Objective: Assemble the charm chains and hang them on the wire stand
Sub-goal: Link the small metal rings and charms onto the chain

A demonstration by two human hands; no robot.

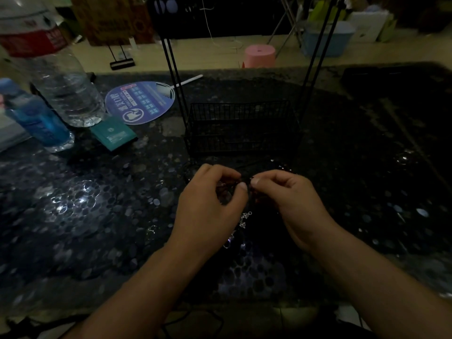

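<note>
- Where the two hands meet above the dark pebble-patterned surface [97, 216], a small dark piece of a charm chain [247, 183] is pinched between them.
- The left hand [210, 204] is curled, its thumb and forefinger pressed together in a grip on the chain's left end.
- The right hand [288, 199] is likewise curled, its thumb and forefinger pinched on the right end, the two thumbs almost touching.
- What exactly is held cannot be made out in the dim light; only dark links or beads are seen between the fingertips.
- Silver chain pieces [245, 218] are seen below the hands, between the two wrists; whether they hang from the grip or lie on the surface cannot be told.
- Just beyond the hands, a black wire stand [242, 128] is placed on the surface, with a low mesh basket at its base and thin uprights rising out of view.
- Left of the stand, a round blue fan [140, 102] with a white handle is laid flat.
- A teal packet [113, 134] is laid near the fan.
- At the far left, a large clear water bottle [61, 77] and a smaller blue bottle [36, 121] are stood upright.
- On the floor behind the surface, a pink stool [259, 55] is seen.
</note>
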